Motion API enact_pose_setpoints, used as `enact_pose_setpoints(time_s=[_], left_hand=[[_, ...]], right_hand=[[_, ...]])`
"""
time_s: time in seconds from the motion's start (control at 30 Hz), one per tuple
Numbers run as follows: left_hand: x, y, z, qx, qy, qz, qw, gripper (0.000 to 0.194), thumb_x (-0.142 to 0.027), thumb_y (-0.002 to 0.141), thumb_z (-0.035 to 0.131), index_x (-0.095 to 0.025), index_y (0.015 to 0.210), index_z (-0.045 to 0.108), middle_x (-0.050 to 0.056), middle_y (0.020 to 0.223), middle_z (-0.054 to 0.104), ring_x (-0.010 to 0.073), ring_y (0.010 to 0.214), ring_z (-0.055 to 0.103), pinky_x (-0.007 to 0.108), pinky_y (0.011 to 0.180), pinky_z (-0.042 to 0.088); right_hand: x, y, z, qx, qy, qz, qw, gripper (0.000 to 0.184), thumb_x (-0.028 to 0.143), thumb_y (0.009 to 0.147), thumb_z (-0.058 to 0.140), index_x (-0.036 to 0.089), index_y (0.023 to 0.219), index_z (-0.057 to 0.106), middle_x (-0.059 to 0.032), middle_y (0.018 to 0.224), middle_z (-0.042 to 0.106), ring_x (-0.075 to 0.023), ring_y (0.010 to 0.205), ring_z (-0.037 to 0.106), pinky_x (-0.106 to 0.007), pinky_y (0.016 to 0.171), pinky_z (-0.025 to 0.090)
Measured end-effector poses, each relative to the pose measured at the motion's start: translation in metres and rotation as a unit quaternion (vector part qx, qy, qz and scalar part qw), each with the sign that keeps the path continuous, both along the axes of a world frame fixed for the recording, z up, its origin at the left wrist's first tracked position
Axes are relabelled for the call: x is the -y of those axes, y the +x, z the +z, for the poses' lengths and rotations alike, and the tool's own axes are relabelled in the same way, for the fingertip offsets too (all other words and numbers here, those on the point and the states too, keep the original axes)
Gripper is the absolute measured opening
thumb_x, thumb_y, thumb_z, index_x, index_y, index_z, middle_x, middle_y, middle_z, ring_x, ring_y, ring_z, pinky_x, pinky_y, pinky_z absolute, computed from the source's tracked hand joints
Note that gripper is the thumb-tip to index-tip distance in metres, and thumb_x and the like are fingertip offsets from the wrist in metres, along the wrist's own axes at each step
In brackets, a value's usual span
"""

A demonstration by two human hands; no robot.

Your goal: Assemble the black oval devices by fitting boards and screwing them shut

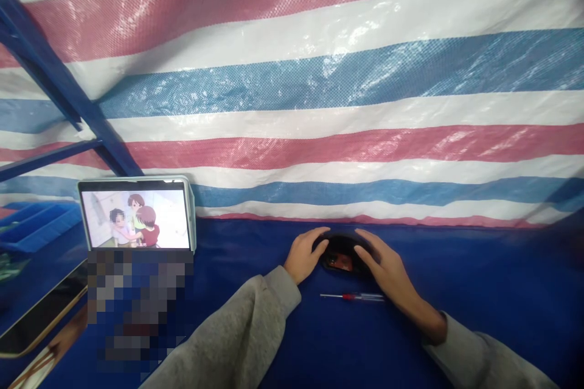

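Two bare hands work together on one black oval shell, perhaps the housing of a computer mouse, though the view does not settle that. The left hand [305, 254] curves over the shell's [342, 253] left side and the right hand [384, 265] over its right side, so they cup it between them with their fingers closed around it. The shell sits low on the blue work surface [474, 279], directly between the two palms, and a reddish-brown patch shows in its dark middle, too small to identify. One slim screwdriver [352, 296] with a red band on its shaft lies flat just below the grip, nearer the person and between the wrists, touching neither hand. Two gray sleeves [237, 331] run back from the wrists toward the lower edge of the view. Well left of the left hand stands one tablet [134, 217] in a pale case, propped upright and showing a cartoon of three figures. Further left are one blue plastic tray [41, 225] and one dark flat slab [41, 310] with a tan edge. A pixelated patch [139, 310] hides the area below the tablet. Behind the grip hangs one striped red, white and blue tarp [319, 103], crossed at upper left by two blue steel bars [59, 79].
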State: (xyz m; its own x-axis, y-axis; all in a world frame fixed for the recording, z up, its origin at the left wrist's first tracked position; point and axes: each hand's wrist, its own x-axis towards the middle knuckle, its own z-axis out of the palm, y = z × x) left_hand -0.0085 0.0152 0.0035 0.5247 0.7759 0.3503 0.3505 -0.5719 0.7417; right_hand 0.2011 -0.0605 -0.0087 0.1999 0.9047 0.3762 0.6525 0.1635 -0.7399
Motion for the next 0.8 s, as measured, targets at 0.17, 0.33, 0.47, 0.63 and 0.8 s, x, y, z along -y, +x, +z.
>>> enact_pose_setpoints(time_s=[0.17,0.33,0.47,0.63,0.8], left_hand=[[-0.0026,-0.0001,-0.0017,0.015,0.000,0.002,1.000,0.036,-0.022,0.094,0.050,-0.025,0.130,0.053,0.003,0.123,0.063,0.0191,0.113,0.060,0.035,0.103,0.045],[-0.0028,-0.0007,-0.0019,0.006,0.000,-0.003,1.000,0.043,-0.020,0.094,0.049,-0.026,0.136,0.047,0.003,0.124,0.062,0.0197,0.113,0.060,0.037,0.103,0.045],[-0.0025,-0.0010,-0.0040,0.015,0.012,-0.009,1.000,0.044,-0.020,0.094,0.048,-0.026,0.137,0.045,0.004,0.130,0.058,0.0201,0.119,0.055,0.038,0.107,0.041],[-0.0027,-0.0009,-0.0054,0.007,0.021,-0.009,1.000,0.046,-0.021,0.093,0.049,-0.027,0.139,0.043,0.005,0.128,0.058,0.0211,0.118,0.055,0.038,0.105,0.042],[-0.0013,-0.0002,-0.0018,-0.017,0.013,0.007,1.000,0.050,-0.022,0.092,0.051,-0.026,0.141,0.041,0.006,0.125,0.058,0.0223,0.116,0.055,0.039,0.104,0.043]], right_hand=[[-0.0007,0.0004,-0.0012,0.017,0.020,-0.006,1.000,0.041,0.045,0.089,0.051,0.024,0.122,0.058,-0.0082,0.128,0.060,-0.0252,0.119,0.055,-0.044,0.101,0.045],[-0.0019,0.0027,-0.0031,0.052,0.044,-0.002,0.998,0.039,0.041,0.092,0.046,0.025,0.126,0.056,-0.0083,0.131,0.053,-0.0241,0.122,0.050,-0.045,0.106,0.040],[-0.0022,0.0039,-0.0056,0.054,0.039,-0.005,0.998,0.038,0.041,0.092,0.045,0.025,0.125,0.058,-0.0087,0.135,0.048,-0.0239,0.125,0.047,-0.044,0.106,0.040],[-0.0026,0.0044,-0.0081,0.060,0.026,-0.009,0.998,0.041,0.041,0.092,0.045,0.026,0.129,0.055,-0.0087,0.137,0.045,-0.0244,0.127,0.046,-0.044,0.107,0.038],[-0.0039,0.0049,-0.0092,0.054,0.015,-0.002,0.998,0.042,0.040,0.091,0.045,0.026,0.130,0.054,-0.0089,0.139,0.044,-0.0257,0.127,0.046,-0.045,0.105,0.041]])
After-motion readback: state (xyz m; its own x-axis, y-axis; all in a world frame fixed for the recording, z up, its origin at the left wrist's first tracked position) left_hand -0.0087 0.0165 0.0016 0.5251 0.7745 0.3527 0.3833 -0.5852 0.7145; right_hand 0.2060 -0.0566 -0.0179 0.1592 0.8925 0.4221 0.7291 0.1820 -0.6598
